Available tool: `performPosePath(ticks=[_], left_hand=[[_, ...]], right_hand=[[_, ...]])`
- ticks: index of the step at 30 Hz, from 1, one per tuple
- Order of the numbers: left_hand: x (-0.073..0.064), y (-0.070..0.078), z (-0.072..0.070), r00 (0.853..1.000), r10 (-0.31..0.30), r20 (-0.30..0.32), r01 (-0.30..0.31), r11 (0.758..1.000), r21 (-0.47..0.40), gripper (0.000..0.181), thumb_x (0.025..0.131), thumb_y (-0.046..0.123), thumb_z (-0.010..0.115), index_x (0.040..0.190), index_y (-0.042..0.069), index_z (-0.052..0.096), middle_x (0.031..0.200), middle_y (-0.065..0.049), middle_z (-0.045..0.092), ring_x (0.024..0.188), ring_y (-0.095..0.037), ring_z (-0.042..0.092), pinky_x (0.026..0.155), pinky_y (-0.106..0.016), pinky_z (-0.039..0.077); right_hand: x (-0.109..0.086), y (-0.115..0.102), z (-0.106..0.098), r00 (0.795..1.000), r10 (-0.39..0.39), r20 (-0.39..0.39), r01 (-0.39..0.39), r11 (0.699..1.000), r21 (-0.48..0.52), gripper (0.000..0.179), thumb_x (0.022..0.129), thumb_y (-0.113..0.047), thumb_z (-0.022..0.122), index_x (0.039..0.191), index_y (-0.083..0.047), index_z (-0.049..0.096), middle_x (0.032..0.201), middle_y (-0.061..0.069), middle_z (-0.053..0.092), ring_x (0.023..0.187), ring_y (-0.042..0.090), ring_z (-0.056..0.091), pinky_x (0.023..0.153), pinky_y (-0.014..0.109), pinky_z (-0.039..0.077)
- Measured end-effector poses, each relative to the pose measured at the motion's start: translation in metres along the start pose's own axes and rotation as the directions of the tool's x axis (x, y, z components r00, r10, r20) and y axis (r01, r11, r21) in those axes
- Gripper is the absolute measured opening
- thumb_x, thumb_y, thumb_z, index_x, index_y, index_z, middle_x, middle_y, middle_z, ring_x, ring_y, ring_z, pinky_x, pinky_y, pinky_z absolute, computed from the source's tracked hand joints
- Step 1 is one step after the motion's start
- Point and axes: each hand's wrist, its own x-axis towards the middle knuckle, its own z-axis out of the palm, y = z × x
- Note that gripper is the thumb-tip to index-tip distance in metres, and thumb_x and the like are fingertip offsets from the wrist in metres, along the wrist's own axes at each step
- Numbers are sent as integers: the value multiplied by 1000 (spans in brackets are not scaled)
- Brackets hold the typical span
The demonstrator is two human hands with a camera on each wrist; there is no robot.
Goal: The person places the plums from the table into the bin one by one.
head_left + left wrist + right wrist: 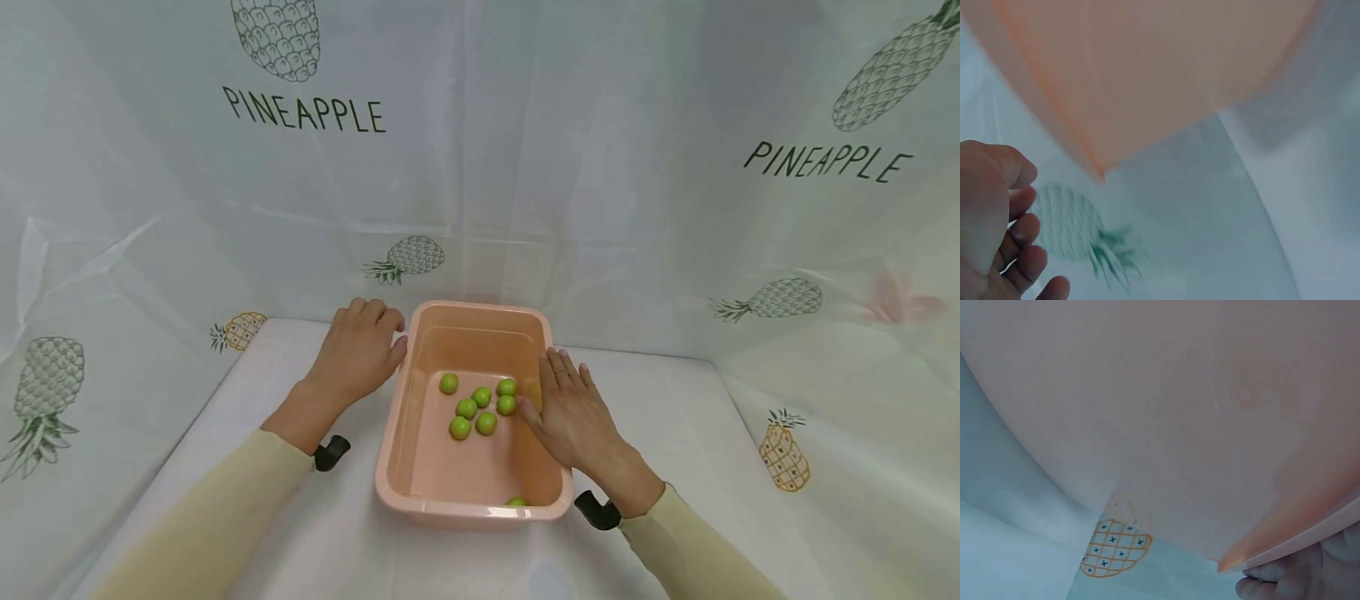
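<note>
A peach-coloured plastic basin (pixel 442 467) stands on the white table in the head view. Several small green balls (pixel 486 423) lie grouped on its floor, and one more green ball (pixel 516 502) is partly hidden behind the near rim. My left hand (pixel 360 350) is beside the far left rim, its fingers loosely bent and holding nothing. In the left wrist view, those fingers (pixel 1025 228) hang apart from the basin wall (pixel 1147 75). Over the right rim lies my right hand (pixel 573 408), fingers straight and together, thumb reaching over the inside.
White plastic sheeting (pixel 570 167) printed with pineapples rises behind the table and at both sides. The white tabletop (pixel 660 400) extends left and right of the basin. A black wrist strap piece (pixel 597 510) sits below the right wrist, with another black piece (pixel 332 453) at the left wrist.
</note>
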Motion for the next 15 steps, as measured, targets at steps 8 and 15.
performPosePath(ticks=[8, 15], left_hand=[[-48, -43, -7, 988, -134, 74, 134, 991, -6, 19, 99, 22, 70, 106, 4, 72, 109, -16, 68, 102, -40, 56, 83, -56, 48], [-91, -76, 3, 972, -138, 191, 133, 990, 41, 31, 96, 23, 76, 119, 2, 71, 119, -20, 66, 110, -45, 55, 86, -60, 49]], right_hand=[[0, -1, -2, 1000, 6, 18, -6, 1000, 0, 82, 109, -50, 48, 160, 12, 30, 169, 30, 27, 159, 46, 24, 127, 65, 21], [0, -2, -3, 1000, 6, 24, -6, 1000, -3, 83, 109, -51, 47, 160, 12, 30, 169, 30, 27, 159, 46, 23, 128, 65, 21]])
